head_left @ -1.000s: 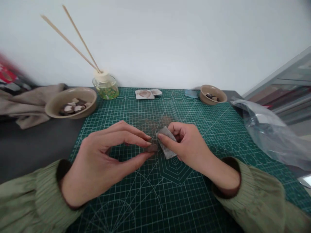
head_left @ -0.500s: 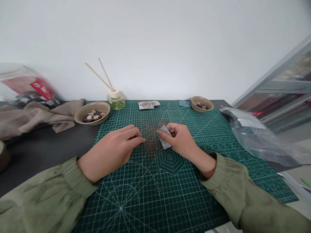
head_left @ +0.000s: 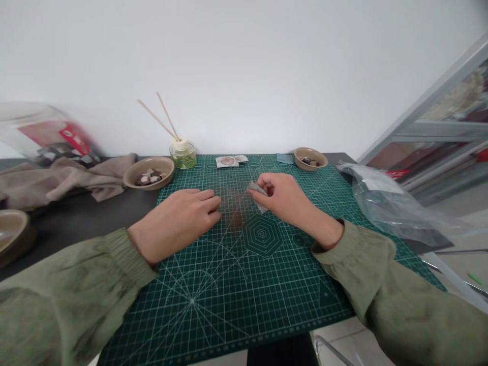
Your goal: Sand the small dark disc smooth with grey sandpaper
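My right hand (head_left: 280,195) pinches a small folded grey sheet (head_left: 259,189) between thumb and fingers, just above the green cutting mat (head_left: 224,284). To its left, my left hand (head_left: 186,216) is closed, fingers curled down; whatever it may hold is hidden. A gap separates the two hands. Between them, a patch of brownish dust (head_left: 236,218) lies on the mat's grid.
Bowls of small dark and pale pieces stand left (head_left: 129,175) and right (head_left: 325,161). A reed diffuser (head_left: 183,155), stained white paper (head_left: 226,161) and blue-grey sheet (head_left: 284,158) line the back. A cloth (head_left: 76,178) lies left, a clear plastic bag (head_left: 377,198) right.
My right hand has lifted and tilted the grey sheet, so less of its face shows. The left hand's fingers have curled further in. The view has shifted, showing the mat's front edge.
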{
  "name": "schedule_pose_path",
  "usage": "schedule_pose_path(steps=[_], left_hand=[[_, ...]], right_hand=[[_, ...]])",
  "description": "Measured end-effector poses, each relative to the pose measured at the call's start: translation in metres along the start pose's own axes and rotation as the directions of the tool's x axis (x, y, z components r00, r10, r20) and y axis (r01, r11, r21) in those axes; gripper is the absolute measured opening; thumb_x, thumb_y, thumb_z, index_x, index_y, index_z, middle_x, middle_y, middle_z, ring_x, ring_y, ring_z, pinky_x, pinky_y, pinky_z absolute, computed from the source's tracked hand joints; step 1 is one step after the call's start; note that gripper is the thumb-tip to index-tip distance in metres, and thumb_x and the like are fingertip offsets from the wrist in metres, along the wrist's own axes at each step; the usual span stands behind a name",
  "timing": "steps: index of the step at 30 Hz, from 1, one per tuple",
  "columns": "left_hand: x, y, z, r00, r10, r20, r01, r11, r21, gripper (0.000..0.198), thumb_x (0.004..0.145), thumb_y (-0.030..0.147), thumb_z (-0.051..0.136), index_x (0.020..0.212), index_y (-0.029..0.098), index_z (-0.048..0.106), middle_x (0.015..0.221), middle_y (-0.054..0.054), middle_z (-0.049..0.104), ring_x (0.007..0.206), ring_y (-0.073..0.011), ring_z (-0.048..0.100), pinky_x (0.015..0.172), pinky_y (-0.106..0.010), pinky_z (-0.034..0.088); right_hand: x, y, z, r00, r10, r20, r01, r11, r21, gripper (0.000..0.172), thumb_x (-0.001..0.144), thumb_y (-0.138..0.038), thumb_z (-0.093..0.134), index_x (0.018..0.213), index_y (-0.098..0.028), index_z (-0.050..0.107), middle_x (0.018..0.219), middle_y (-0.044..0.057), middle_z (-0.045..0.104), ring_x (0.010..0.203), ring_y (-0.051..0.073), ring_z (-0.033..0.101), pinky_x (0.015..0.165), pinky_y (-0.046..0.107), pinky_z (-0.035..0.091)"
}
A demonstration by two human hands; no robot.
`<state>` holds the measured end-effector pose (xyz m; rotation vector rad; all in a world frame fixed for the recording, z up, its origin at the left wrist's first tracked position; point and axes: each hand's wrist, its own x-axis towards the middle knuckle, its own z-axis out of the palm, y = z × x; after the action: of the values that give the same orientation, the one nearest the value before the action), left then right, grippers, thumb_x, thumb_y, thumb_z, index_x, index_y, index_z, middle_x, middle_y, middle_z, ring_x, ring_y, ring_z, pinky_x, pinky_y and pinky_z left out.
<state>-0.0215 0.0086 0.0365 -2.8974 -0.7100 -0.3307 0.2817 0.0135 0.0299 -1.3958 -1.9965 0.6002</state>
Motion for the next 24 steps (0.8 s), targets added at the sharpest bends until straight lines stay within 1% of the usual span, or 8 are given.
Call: schedule_pose_path(steps=[4,7,10,12,14,15,20,24], left_hand=[[0.0,0.003,-0.003,0.995,-0.058,-0.075,0.042,0.981,-0.191,0.039,0.106,-0.01,0.073,0.106,0.022,0.096,0.103,-0.007,0.086,0.095,-0.0273,0.081,0.092,-0.04,0.07],[0.003,0.009,-0.004,0.964,-0.192,-0.184,0.105,0.91,-0.4,0.054,0.117,0.0,0.062,0.152,0.025,0.095,0.129,-0.01,0.09,0.108,-0.024,0.086,0.102,-0.037,0.074],[0.009,0.014,0.005,0.907,-0.365,-0.208,0.173,0.776,-0.607,0.033,0.123,0.025,0.073,0.142,0.024,0.1,0.123,-0.011,0.093,0.107,-0.0254,0.089,0.099,-0.037,0.078],[0.011,0.014,0.015,0.869,-0.467,-0.165,0.216,0.656,-0.723,0.025,0.119,0.036,0.084,0.131,0.023,0.102,0.117,-0.011,0.097,0.102,-0.0269,0.093,0.095,-0.037,0.081],[0.01,0.014,0.026,0.826,-0.553,-0.11,0.245,0.528,-0.813,0.026,0.114,0.043,0.093,0.126,0.021,0.101,0.115,-0.012,0.101,0.1,-0.0285,0.098,0.094,-0.038,0.084],[0.009,0.014,0.03,0.802,-0.59,-0.089,0.25,0.467,-0.848,0.028,0.113,0.046,0.096,0.124,0.021,0.1,0.117,-0.013,0.102,0.101,-0.0295,0.099,0.095,-0.039,0.085],[0.005,0.02,0.039,0.712,-0.702,-0.023,0.203,0.237,-0.95,0.031,0.102,0.047,0.108,0.111,0.021,0.094,0.119,-0.012,0.104,0.107,-0.0299,0.103,0.097,-0.034,0.086],[0.008,0.028,0.033,0.708,-0.706,0.012,0.166,0.15,-0.975,0.011,0.094,0.023,0.105,0.1,0.025,0.096,0.097,-0.002,0.101,0.089,-0.0218,0.101,0.083,-0.019,0.081]], right_hand=[[0.01,-0.002,-0.008,0.999,-0.042,0.002,0.042,0.997,-0.069,0.045,0.111,-0.019,0.086,0.077,-0.026,0.058,0.072,-0.004,0.067,0.073,0.017,0.059,0.078,0.036,0.038],[0.019,0.005,-0.007,0.996,-0.085,0.024,0.087,0.992,-0.091,0.043,0.112,-0.022,0.087,0.077,-0.026,0.062,0.071,-0.004,0.067,0.071,0.017,0.059,0.075,0.036,0.039],[0.022,0.017,0.0,0.985,-0.164,0.058,0.169,0.981,-0.097,0.03,0.105,-0.026,0.096,0.082,-0.024,0.077,0.077,-0.001,0.074,0.072,0.019,0.065,0.074,0.036,0.045],[0.02,0.023,0.006,0.965,-0.261,0.005,0.261,0.961,-0.096,0.008,0.105,-0.028,0.094,0.103,-0.022,0.09,0.103,0.008,0.088,0.09,0.026,0.077,0.085,0.04,0.057],[0.014,0.026,0.012,0.916,-0.388,-0.099,0.381,0.921,-0.086,0.022,0.115,-0.033,0.081,0.129,-0.019,0.092,0.137,0.019,0.09,0.123,0.035,0.084,0.107,0.051,0.066],[0.01,0.027,0.014,0.883,-0.451,-0.132,0.445,0.893,-0.071,0.029,0.12,-0.038,0.075,0.136,-0.019,0.09,0.139,0.02,0.09,0.129,0.036,0.084,0.112,0.054,0.067],[-0.004,0.023,0.027,0.704,-0.679,-0.21,0.7,0.713,0.04,0.022,0.122,-0.029,0.088,0.143,-0.021,0.085,0.124,0.011,0.094,0.107,0.026,0.089,0.093,0.042,0.076],[-0.011,0.019,0.031,0.689,-0.693,-0.211,0.719,0.689,0.087,0.017,0.122,-0.021,0.094,0.137,-0.019,0.085,0.12,0.01,0.095,0.101,0.021,0.092,0.09,0.032,0.079]])
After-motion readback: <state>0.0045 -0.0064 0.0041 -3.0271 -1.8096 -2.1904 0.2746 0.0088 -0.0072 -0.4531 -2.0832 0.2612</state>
